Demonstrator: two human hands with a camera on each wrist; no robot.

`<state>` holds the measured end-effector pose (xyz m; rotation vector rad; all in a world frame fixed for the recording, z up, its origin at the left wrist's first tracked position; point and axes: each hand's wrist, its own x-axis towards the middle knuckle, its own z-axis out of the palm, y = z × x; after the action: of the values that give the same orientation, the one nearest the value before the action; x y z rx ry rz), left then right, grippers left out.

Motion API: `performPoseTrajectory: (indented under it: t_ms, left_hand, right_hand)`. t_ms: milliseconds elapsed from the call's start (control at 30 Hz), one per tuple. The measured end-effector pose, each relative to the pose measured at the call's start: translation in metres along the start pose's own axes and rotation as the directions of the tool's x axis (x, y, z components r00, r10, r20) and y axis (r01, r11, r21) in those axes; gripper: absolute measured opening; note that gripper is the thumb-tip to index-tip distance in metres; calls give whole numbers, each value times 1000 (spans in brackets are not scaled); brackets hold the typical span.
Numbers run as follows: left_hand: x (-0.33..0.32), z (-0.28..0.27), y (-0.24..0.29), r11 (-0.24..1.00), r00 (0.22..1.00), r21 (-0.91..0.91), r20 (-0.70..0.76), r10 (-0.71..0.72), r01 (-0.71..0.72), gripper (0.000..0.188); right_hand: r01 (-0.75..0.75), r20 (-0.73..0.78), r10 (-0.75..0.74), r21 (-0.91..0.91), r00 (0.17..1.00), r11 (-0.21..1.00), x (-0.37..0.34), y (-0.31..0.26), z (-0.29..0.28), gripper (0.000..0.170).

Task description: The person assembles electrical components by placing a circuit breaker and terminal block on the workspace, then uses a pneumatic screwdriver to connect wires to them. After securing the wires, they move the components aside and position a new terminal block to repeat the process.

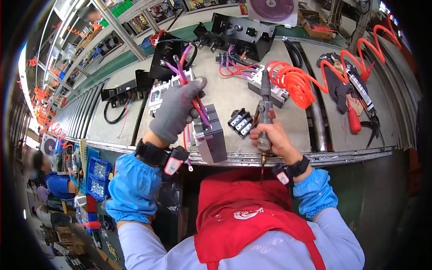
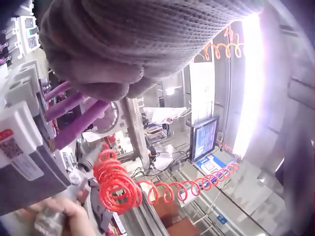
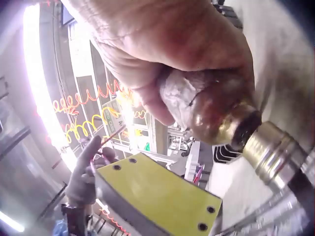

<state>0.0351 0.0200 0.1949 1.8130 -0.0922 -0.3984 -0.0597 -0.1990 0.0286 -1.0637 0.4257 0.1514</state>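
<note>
Clearly, the gloved left hand (image 1: 176,110) grips purple and red wires (image 1: 183,77).

Purple-grilled fan (image 1: 272,8) at the back, blue bins (image 1: 109,172) at left

The curled left grip (image 2: 125,46), in a grey knitted glove, met three thick purple cables (image 2: 81,119).
The cables stood beside a dark grey box-shaped unit (image 2: 29,191) with a white label; below it, a bare right grip (image 2: 76,211) wrapped a silvery cylindrical tool (image 2: 50,223). A coiled red plastic hose (image 2: 118,189) stretched sideways, and a flat black-framed monitor (image 2: 204,139) showed behind.
</note>
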Motion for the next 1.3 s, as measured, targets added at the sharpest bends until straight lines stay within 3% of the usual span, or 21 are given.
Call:
performPoseTrajectory:
  t_ms: [100, 200, 300, 367, 433, 533, 567, 633, 733, 800, 900, 1000, 1100, 1133, 1200, 1233, 1300]
  left_hand:
    - [10, 1, -11, 992, 998, -125, 70, 2, 7, 34]
    - [12, 10, -9, 985, 999, -170, 33, 11, -5, 32]
    - [29, 18, -14, 969, 994, -240, 75, 76, -56, 32]
    - [36, 25, -8, 990, 995, -121, 61, 77, -69, 34]
    - [64, 31, -13, 994, 995, -52, 13, 99, -98, 34]
    - [110, 39, -22, 999, 998, 44, 58, 3, -5, 34]
    - [119, 45, -22, 995, 991, -66, 109, -71, 79, 30]
    - [114, 63, -13, 990, 985, -73, 132, -108, 119, 33]
    - [117, 75, -24, 990, 993, -91, 56, -102, 106, 31]
    - [115, 62, -30, 965, 971, -126, 90, -221, 231, 28]
    - [102, 46, -46, 891, 924, -252, 164, -345, 377, 21]
    - [91, 44, -55, 824, 882, -341, 311, -355, 452, 15]
    - [72, 52, -50, 827, 902, -396, 333, -276, 399, 15]
    - [79, 47, -62, 887, 895, -364, 433, -109, 285, 20]
    - [89, 30, -58, 999, 911, 34, 410, -40, 29, 24]
    - [94, 20, -57, 966, 911, 237, 412, -7, -100, 26]
    - [107, 0, -78, 899, 947, 403, 318, 40, -173, 32]
  right_hand:
    - [35, 30, -30, -174, 999, 984, 44, -22, 9, 22]
    - [0, 99, 10, -104, 995, 995, 81, -49, 22, 7]
    - [51, 8, -51, -51, 999, 997, 86, -72, 38, 13]
    - [61, 61, -61, 4, 996, 998, 86, -78, 33, 10]
    - [23, 126, -25, 16, 992, 1000, 74, -81, 23, 22]
    - [43, 154, -48, 36, 987, 998, 44, -79, 19, 41]
    - [75, 117, -76, 15, 990, 997, 39, -74, 18, 41]
    - [135, 48, -134, -25, 990, 991, 33, -64, 14, 42]
    - [119, 46, -118, 0, 992, 993, 30, -52, 2, 54]
    - [125, 37, -125, 2, 991, 992, 20, -53, 6, 60]
    - [175, 218, -172, 6, 961, 984, 13, -63, 16, 51]
    - [100, 324, -67, -87, 944, 991, 29, -73, 21, 51]
    - [23, 345, 33, -157, 938, 987, 46, -80, 17, 46]
    - [20, 342, 32, -147, 939, 989, 46, -81, 16, 45]
    - [44, 338, 8, -147, 941, 988, 49, -80, 13, 44]
    - [67, 336, -11, -155, 942, 986, 51, -76, 10, 44]
    - [110, 317, -57, -153, 947, 982, 55, -69, 7, 43]
